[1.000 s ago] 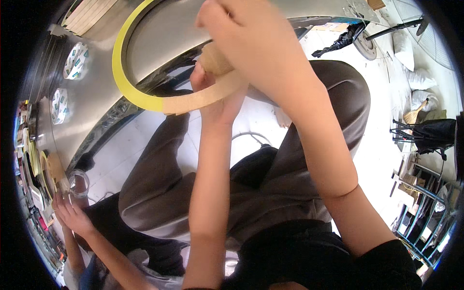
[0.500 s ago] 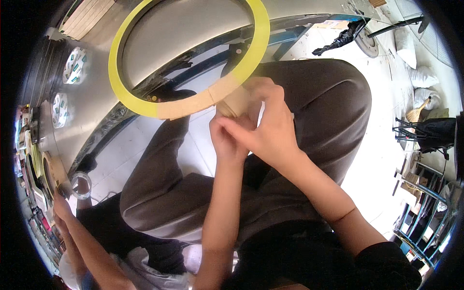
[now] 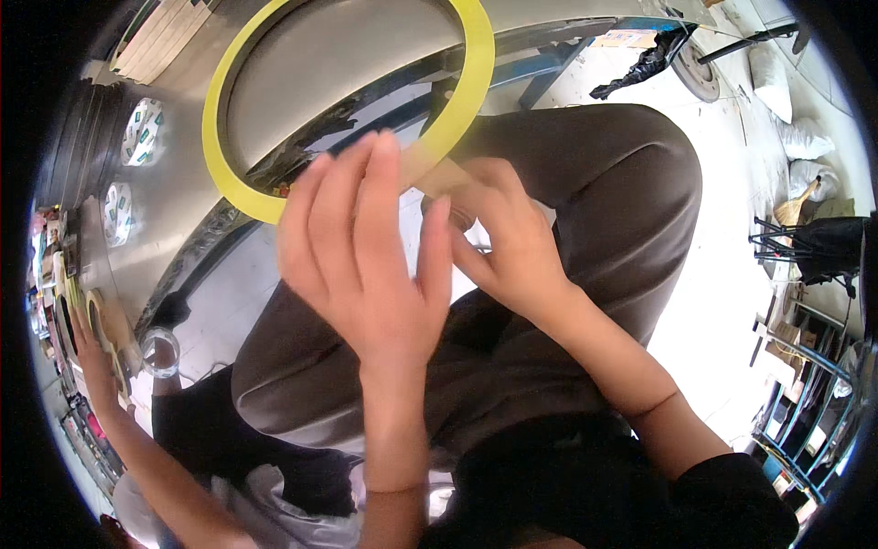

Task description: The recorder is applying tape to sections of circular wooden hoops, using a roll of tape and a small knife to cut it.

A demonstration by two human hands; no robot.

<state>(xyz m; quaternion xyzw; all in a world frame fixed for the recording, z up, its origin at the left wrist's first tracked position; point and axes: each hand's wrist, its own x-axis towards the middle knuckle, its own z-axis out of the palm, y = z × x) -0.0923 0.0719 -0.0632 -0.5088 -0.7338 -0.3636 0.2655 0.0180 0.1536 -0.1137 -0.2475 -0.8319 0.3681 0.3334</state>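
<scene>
A large yellow ring (image 3: 212,137) projects over the edge of the metal table, above my knees. Its near side carries a beige wrapped section (image 3: 418,165), mostly covered by my left hand. My left hand (image 3: 361,247) is open, fingers stretched and slightly blurred, over that section; whether it touches is hard to tell. My right hand (image 3: 517,242) is closed around beige tape (image 3: 446,179), which runs up to the ring. The roll end of the tape is partly hidden among the fingers.
Two white-patterned tape rolls (image 3: 142,133) stand on the metal table (image 3: 174,55). Beige strips (image 3: 160,41) are stacked at the far left. A co-worker's hand (image 3: 96,366) is at lower left, near a clear tape roll (image 3: 160,352). A blue metal rack (image 3: 805,403) stands at right.
My left hand has left the tape near my right hand and moved up and left over the ring, opening. The ring has shifted slightly left and up. The co-worker's hand has moved.
</scene>
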